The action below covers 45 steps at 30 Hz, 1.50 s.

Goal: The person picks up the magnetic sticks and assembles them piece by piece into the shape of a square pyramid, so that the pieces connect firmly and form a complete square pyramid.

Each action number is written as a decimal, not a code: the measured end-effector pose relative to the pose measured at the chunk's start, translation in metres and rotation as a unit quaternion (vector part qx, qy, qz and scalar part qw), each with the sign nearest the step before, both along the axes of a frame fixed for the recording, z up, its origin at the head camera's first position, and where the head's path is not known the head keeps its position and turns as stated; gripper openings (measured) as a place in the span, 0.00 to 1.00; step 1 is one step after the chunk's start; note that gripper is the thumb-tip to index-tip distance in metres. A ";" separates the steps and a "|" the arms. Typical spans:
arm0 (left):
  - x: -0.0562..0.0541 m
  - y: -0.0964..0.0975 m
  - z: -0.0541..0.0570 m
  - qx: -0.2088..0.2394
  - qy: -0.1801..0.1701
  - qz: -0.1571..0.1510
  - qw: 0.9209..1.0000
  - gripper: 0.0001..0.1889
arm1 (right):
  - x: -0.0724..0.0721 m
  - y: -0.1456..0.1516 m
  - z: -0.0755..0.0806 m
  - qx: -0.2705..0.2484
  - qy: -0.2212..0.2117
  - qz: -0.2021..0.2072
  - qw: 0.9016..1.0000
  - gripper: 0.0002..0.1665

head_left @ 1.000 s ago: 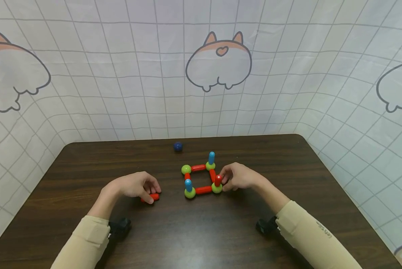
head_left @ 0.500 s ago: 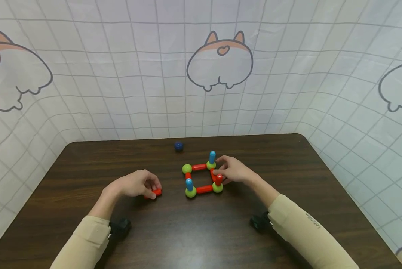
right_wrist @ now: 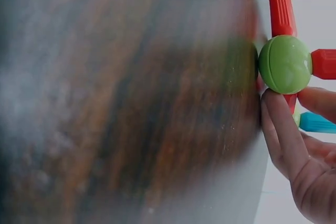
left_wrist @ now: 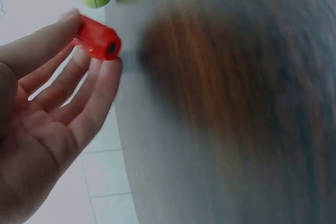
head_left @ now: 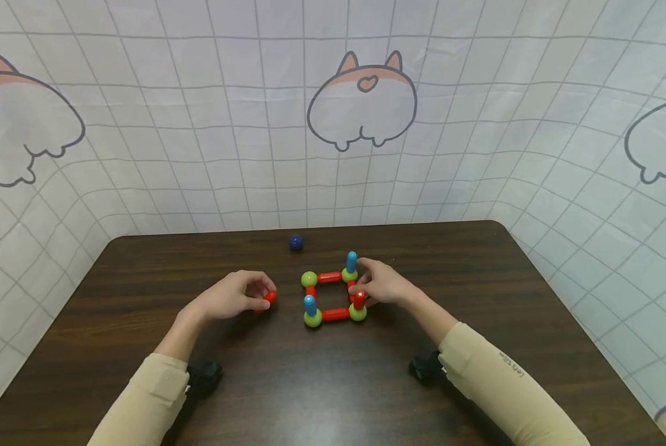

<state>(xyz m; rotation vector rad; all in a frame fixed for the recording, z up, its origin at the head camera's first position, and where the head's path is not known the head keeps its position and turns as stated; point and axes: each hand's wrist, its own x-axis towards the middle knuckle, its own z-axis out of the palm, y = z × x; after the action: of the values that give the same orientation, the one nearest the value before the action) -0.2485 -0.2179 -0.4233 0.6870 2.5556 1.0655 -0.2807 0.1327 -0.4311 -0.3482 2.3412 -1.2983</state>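
My left hand (head_left: 235, 297) pinches a short red magnetic rod (left_wrist: 98, 39) between thumb and fingers, to the left of a square frame; the rod's dark end faces the left wrist camera. The frame joins green balls at its corners with red rods (head_left: 335, 314) along its sides. A blue rod (head_left: 352, 261) stands on the back right ball, another blue rod (head_left: 310, 304) on the front left ball (head_left: 313, 319), and a red upright rod (head_left: 359, 300) on the front right ball (right_wrist: 285, 65). My right hand (head_left: 387, 284) grips the frame's right side rod (right_wrist: 291, 102), which its fingers partly hide.
A dark blue ball (head_left: 295, 242) lies near the back edge of the dark wooden table (head_left: 160, 260). A white grid-patterned curtain (head_left: 227, 124) hangs behind and beside the table. Black wrist cameras sit under both sleeves.
My left hand has lifted the red rod and moved it right and away from me. The right hand has shifted from the front right corner back along the frame's right side.
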 end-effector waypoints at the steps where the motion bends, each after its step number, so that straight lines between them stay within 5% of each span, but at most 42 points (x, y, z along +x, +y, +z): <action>1: -0.001 0.002 0.000 0.001 0.006 0.004 1.000 0.12 | 0.000 0.000 0.000 -0.001 -0.001 0.000 1.000 0.43; 9: -0.009 0.018 -0.002 0.036 0.046 0.052 0.997 0.15 | 0.001 -0.002 -0.002 -0.009 0.003 -0.002 1.000 0.42; 19: -0.020 0.039 -0.005 0.124 0.093 0.109 0.982 0.14 | 0.003 -0.005 0.001 -0.018 -0.002 -0.009 1.000 0.38; 28: -0.026 0.054 -0.003 0.155 0.100 0.122 0.975 0.15 | 0.004 -0.008 0.001 -0.028 -0.004 -0.008 1.000 0.38; 45: -0.033 0.071 -0.006 0.126 0.083 0.125 0.981 0.15 | 0.006 -0.014 0.002 -0.025 -0.006 -0.014 1.000 0.45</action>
<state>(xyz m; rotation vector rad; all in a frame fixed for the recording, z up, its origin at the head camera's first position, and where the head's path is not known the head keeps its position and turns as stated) -0.2816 -0.1467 -0.4297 0.5437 2.7314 1.4920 -0.2750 0.1185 -0.4292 -0.3240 2.3157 -1.3700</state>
